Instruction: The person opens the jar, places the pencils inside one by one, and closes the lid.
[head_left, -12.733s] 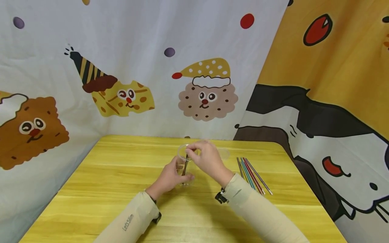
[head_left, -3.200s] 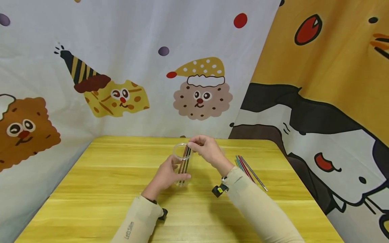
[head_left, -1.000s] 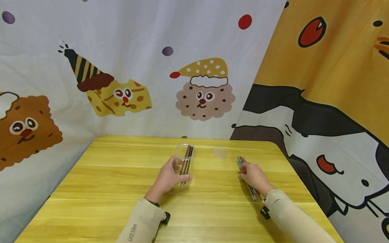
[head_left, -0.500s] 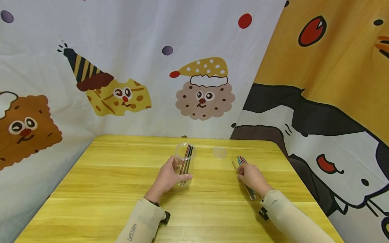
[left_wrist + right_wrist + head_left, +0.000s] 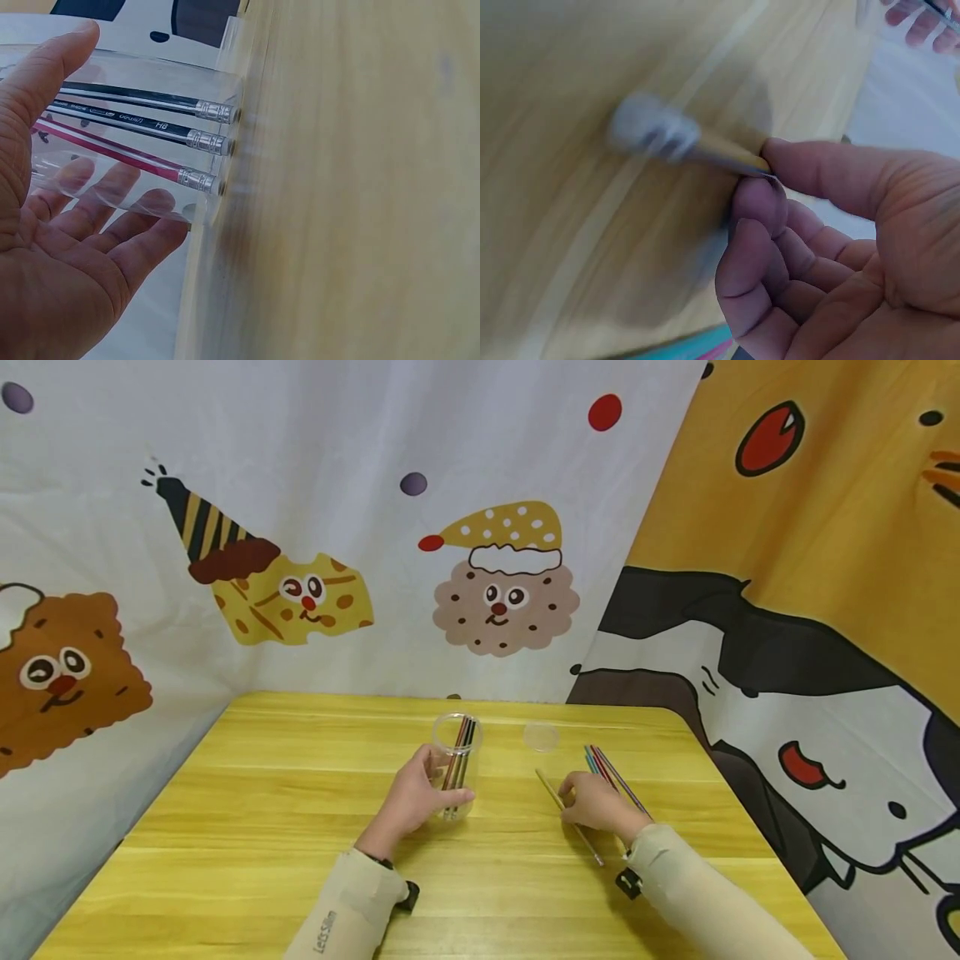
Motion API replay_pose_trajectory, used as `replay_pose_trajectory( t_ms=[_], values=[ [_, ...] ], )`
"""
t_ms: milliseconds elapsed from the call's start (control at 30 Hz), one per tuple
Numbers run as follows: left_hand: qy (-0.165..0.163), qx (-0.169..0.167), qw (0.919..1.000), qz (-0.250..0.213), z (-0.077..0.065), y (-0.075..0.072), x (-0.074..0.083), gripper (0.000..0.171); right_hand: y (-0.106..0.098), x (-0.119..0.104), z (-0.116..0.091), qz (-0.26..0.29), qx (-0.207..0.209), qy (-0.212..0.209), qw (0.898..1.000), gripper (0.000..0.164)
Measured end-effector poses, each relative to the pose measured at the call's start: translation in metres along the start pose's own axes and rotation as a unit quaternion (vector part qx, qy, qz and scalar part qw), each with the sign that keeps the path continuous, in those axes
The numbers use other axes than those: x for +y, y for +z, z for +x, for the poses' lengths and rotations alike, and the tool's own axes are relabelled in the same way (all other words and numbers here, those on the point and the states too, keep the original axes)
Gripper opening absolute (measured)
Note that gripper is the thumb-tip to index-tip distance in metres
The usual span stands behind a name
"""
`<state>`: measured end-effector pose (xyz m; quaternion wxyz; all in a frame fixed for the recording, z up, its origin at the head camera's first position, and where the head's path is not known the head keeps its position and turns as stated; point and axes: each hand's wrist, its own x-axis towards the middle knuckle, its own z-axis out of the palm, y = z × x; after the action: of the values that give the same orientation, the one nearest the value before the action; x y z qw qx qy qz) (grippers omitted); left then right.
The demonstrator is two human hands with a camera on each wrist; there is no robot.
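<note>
My left hand point(image 5: 411, 793) grips a clear plastic cylinder point(image 5: 458, 750) that stands upright on the table. Inside it lean three pencils point(image 5: 127, 127), two black and one red, eraser ends down, as the left wrist view shows. My right hand point(image 5: 597, 802) pinches a yellow pencil point(image 5: 550, 787) between thumb and fingertips, a short way right of the cylinder. In the right wrist view its blurred eraser end point(image 5: 649, 131) points away from the fingers. Just beyond that hand lie several more pencils point(image 5: 617, 777), blue, red and purple, partly hidden by it.
A clear round lid point(image 5: 541, 737) lies flat behind the right hand. The wooden table point(image 5: 300, 752) ends at a hanging printed cloth point(image 5: 337, 668) at the back. Another cloth with large cartoon figures hangs on the right.
My right hand has drawn the yellow pencil out of the pile and leftward towards the cylinder. Earlier, it was putting pencils into the cylinder. The left hand keeps its grip.
</note>
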<state>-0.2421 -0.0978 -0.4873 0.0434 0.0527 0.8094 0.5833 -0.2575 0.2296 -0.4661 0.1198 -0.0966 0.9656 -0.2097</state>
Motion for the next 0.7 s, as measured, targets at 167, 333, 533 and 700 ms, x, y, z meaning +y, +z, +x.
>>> replay_pose_trajectory(
  t_ms=[167, 333, 533, 700],
  values=[
    [0.001, 0.0, 1.0, 0.001, -0.001, 0.001, 0.001, 0.059, 0.008, -0.01, 0.002, 0.012, -0.015, -0.004, 1.0, 0.026],
    [0.002, 0.001, 1.0, 0.001, 0.0, 0.001, 0.0, 0.063, -0.011, -0.024, 0.004, 0.09, -0.003, -0.034, 0.995, 0.005],
    [0.002, 0.003, 1.0, 0.001, 0.002, 0.001, -0.003, 0.067, -0.054, -0.057, 0.002, 0.225, 0.108, -0.099, 0.963, 0.015],
    [0.002, 0.003, 1.0, 0.002, 0.001, 0.001, -0.003, 0.066, -0.077, -0.091, -0.007, 0.325, 0.206, -0.186, 0.904, 0.022]
  ],
)
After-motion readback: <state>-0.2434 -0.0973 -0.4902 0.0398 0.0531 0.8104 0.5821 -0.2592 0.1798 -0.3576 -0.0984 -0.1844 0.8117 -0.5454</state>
